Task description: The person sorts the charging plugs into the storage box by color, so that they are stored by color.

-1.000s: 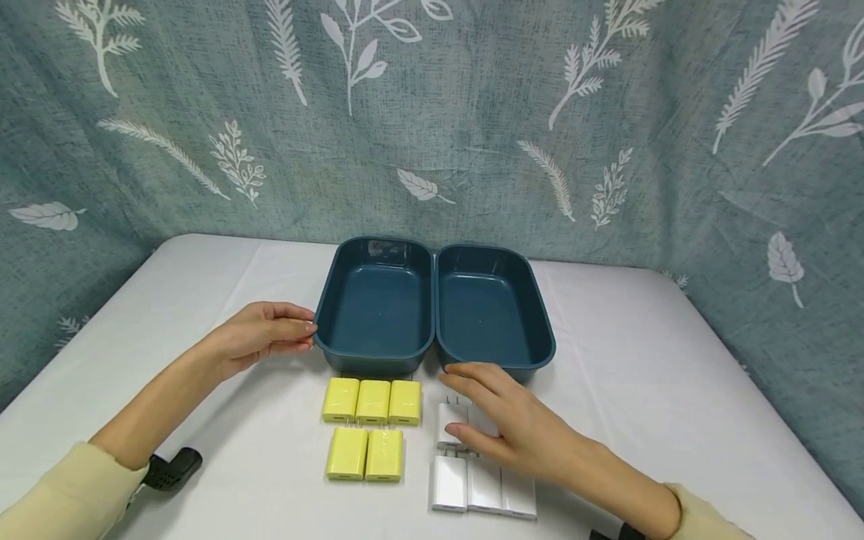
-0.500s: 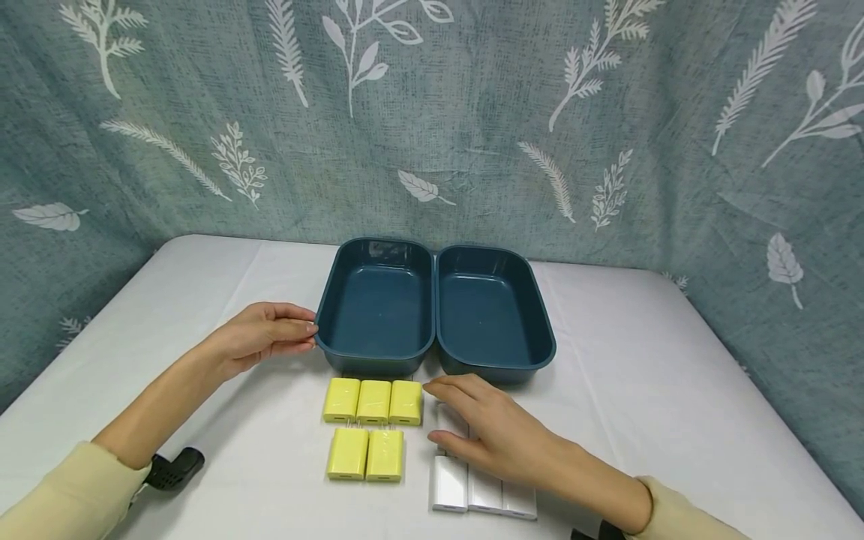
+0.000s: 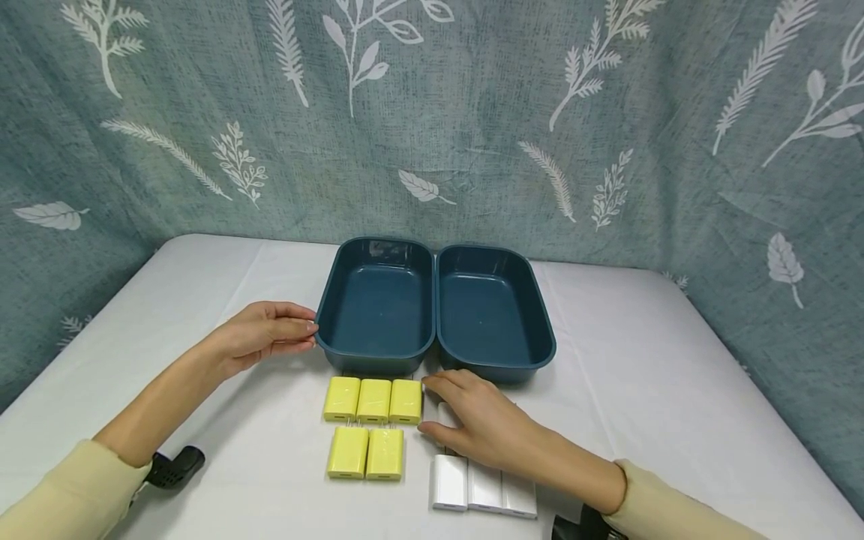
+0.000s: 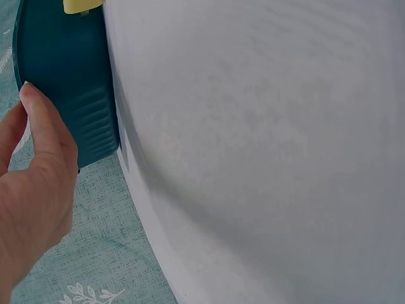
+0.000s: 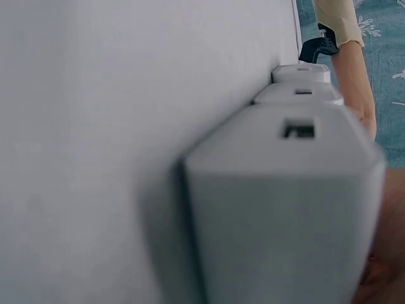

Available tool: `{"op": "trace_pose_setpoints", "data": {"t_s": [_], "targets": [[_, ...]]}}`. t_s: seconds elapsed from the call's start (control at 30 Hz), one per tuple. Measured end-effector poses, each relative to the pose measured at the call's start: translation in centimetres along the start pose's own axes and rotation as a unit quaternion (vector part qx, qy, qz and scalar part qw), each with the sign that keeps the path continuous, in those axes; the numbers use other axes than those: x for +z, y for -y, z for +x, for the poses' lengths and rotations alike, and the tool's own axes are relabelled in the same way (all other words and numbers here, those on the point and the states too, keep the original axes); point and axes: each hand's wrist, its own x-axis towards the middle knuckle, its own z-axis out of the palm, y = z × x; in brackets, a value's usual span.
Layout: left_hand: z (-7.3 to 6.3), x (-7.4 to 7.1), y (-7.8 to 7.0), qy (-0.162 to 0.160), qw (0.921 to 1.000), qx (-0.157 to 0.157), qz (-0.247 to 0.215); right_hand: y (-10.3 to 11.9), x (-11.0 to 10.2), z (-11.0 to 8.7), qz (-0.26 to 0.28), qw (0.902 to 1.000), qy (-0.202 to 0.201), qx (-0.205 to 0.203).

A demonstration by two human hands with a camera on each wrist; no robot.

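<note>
My left hand point(image 3: 270, 334) rests its fingertips against the left rim of the left dark-teal bin point(image 3: 378, 365); the left wrist view shows its thumb against the bin's outer wall point(image 4: 76, 76). Below the bins lie yellow charger plugs point(image 3: 348, 454), three in the back row and two in front. My right hand point(image 3: 482, 416) hovers over white charger plugs point(image 3: 448, 484) and hides most of their back row. Its thumb and index fingertips reach the right edge of the nearest yellow charger point(image 3: 406, 401), spread apart. In the right wrist view, a white charger point(image 5: 285, 221) looms close to the camera.
A second dark-teal bin point(image 3: 496, 371) stands right beside the first. Both bins have nothing in them. The table has a white cloth point(image 3: 641, 360), and a patterned teal curtain point(image 3: 472, 180) hangs behind it. Black wrist cameras point(image 3: 174, 469) are strapped under the sleeves.
My right hand has moved left over the white chargers, from beside the right bin's front to the yellow chargers' right edge. The left hand keeps its place at the bin.
</note>
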Motion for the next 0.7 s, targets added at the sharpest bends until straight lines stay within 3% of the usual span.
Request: {"op": "trace_pose_setpoints", "data": {"t_s": [0.7], "targets": [[-0.1, -0.1, 0.0, 0.006, 1.0, -0.001, 0.007, -0.1, 0.9, 1.9, 0.081, 0.9962, -0.031, 0.0]]}}
